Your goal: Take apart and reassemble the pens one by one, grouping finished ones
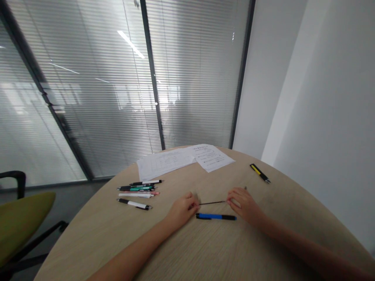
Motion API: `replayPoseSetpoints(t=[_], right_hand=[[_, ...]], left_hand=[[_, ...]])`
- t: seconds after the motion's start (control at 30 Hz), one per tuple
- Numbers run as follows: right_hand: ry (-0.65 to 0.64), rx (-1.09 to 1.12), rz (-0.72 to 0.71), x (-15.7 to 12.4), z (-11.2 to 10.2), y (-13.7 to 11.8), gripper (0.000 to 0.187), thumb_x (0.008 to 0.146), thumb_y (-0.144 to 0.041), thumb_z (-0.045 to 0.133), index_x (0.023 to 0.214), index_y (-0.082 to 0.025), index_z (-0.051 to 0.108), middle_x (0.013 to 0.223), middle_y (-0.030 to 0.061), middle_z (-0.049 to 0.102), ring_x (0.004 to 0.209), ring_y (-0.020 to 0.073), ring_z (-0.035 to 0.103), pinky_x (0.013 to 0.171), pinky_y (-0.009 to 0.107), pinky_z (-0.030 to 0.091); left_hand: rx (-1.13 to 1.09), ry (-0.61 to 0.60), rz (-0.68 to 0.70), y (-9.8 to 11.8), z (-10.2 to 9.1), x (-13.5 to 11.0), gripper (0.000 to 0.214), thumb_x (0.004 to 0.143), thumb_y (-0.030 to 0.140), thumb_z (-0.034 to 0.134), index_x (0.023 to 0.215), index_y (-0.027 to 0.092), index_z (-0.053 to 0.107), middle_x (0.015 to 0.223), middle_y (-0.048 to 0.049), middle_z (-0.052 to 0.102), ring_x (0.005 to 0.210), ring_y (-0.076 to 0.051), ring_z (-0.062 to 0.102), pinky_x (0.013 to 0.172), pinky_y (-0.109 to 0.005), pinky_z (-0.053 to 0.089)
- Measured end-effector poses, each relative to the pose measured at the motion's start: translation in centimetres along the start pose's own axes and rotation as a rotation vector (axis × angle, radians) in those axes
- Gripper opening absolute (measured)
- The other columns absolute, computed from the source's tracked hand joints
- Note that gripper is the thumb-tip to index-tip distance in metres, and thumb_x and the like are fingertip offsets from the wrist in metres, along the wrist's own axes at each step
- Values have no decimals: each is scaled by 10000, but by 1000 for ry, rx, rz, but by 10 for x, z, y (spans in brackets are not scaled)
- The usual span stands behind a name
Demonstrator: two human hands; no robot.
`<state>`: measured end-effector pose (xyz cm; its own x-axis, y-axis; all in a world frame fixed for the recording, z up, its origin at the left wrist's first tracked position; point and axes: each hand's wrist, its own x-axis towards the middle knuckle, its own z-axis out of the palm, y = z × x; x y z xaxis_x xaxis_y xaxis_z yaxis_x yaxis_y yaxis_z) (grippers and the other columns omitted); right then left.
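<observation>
A thin dark refill [212, 203] is held level between the two hands, just above the round wooden table [263, 249]. One end is pinched by the fingertips of the left hand [182, 210], the other end by the fingertips of the right hand [243, 203]; both hands are closed on it, with their outer edges resting on the tabletop. The refill spans the gap between the hands and is seen as a single straight line.

Just in front of it, nearer the person, one blue pen [216, 216] is laid flat on the table, parallel to the refill and apart from it, its ends close to both hands without clear contact.

To the left, a loose group of pens [140, 188] is seen, about four lying close together, and one white pen with black ends [134, 203] is set slightly apart from them. One yellow and black pen [260, 173] is placed well apart on the right. Two printed sheets of paper [187, 158] are spread at the far edge, overlapping each other.
</observation>
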<state>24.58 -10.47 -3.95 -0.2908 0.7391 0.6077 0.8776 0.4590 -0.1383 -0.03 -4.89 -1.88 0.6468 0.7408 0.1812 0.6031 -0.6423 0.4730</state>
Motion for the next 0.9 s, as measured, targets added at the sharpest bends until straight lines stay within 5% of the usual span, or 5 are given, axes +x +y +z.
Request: replayPoseSetpoints(t=[0.37, 0.67, 0.9], right_hand=[[13, -45, 6, 0, 0, 7, 110, 767, -150, 453, 708, -192, 535, 761, 41, 606, 774, 178, 546, 721, 320, 408], [117, -273, 86, -1, 0, 36, 149, 780, -180, 431, 696, -194, 554, 801, 64, 619, 781, 191, 549, 731, 324, 402], [37, -408, 172, -4, 1, 54, 118, 739, -180, 470, 683, -184, 574, 824, 65, 603, 813, 203, 528, 741, 324, 381]], left_hand=[[-124, 61, 24, -4, -1, 4, 257, 812, 286, 391, 687, 169, 582, 715, -5, 513, 683, -129, 493, 645, -226, 370], [-257, 139, -148, -5, -6, 6, 329, 782, 368, 339, 678, 174, 582, 668, 7, 532, 672, -145, 495, 649, -242, 377], [-267, 125, -182, -6, -6, 8, 359, 767, 398, 335, 656, 169, 589, 640, 11, 526, 648, -144, 487, 636, -242, 375]])
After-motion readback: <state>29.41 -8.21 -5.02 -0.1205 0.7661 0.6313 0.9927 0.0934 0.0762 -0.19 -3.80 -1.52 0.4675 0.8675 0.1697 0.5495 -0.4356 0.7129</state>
